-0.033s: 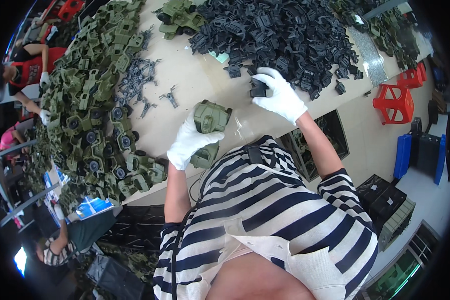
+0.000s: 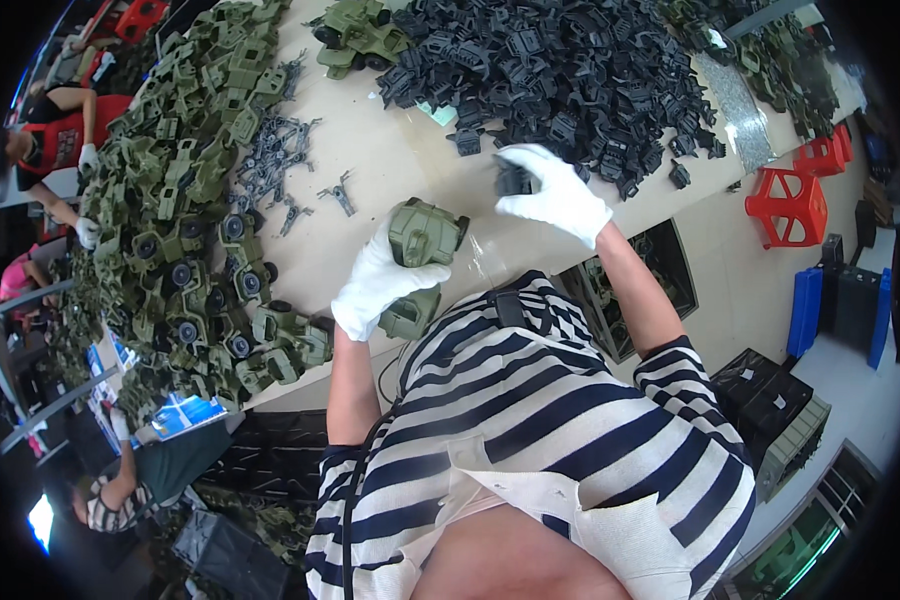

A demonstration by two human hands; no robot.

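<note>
My left hand [image 2: 375,282], in a white glove, is wrapped round an olive-green toy military vehicle [image 2: 422,235] just over the table's near edge. The toy's body shows above and below the fingers. My gloved right hand [image 2: 555,198] pinches a black plastic part [image 2: 514,178] between thumb and fingers; motion blurs its shape. Right hand and part are just short of a big heap of similar black parts [image 2: 560,75], apart from the toy in my left hand.
Green toy vehicles [image 2: 185,250] are piled along the left of the table [image 2: 370,150]. Small grey parts [image 2: 270,160] lie beside them, and another green vehicle [image 2: 360,38] stands farther back. Red stools [image 2: 788,208] are on the floor at right. Co-workers with gloved hands [image 2: 87,232] are at left.
My right hand has shifted slightly left and nearer with the black part. My left hand and the green toy have barely moved.
</note>
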